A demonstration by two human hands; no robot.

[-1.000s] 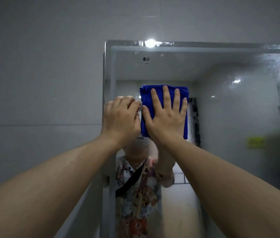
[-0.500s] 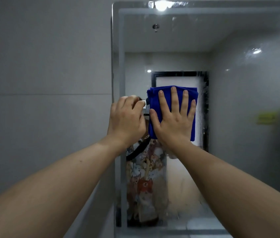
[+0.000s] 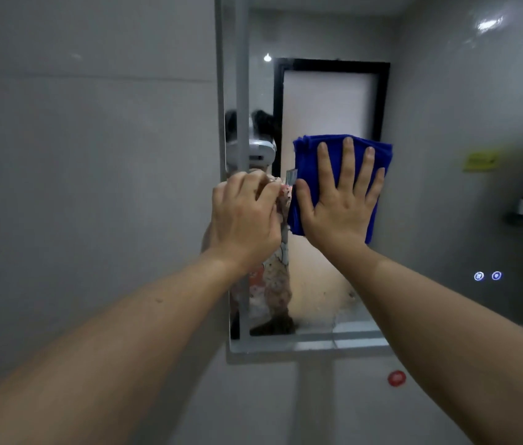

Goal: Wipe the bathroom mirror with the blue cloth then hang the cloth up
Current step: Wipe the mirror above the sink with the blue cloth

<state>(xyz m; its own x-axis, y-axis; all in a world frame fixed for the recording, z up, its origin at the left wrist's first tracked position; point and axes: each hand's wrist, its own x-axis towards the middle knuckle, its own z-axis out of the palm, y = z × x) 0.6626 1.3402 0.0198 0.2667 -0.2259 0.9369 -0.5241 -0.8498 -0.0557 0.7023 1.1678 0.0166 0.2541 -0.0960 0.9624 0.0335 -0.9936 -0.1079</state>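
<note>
1. Right hand [image 3: 338,203] is flat, fingers spread wide, palm pressing the folded blue cloth [image 3: 378,155] against the mirror [image 3: 446,107]. It isn't pinching or gripping anything; the cloth is held there by pressure alone.
2. Left hand [image 3: 244,216] sits curled at the mirror's left edge [image 3: 220,91], knuckles toward the camera. Whether those fingers hook the frame or only rest against it, I cannot tell.
3. The cloth lies mid-height on the glass, just right of the left edge, folded into a thick pad with its top and right side showing past the fingers.
4. Handling call: it looks soft, light and limp, likely microfibre. I'd expect it to flop open once the palm lifts, so pinch it by a folded edge or corner for hanging.
5. The glass looks smooth, hard and probably slick, so the pad should glide. Steady, even pressure seems wise, since it's a wall-mounted pane.
6. The lower glass looks hazy with specks and streaks near the bottom rail [image 3: 317,343], so wiping appears unfinished.
7. Two small lit touch buttons [image 3: 488,276] glow at the lower right of the mirror, worth skirting gently.
8. The room is dim with grey tiled walls [image 3: 77,187], and a dark-framed frosted door [image 3: 327,101] shows in reflection. A red dot sticker [image 3: 396,378] sits on the wall below the mirror. No hook or rail for hanging is visible.
</note>
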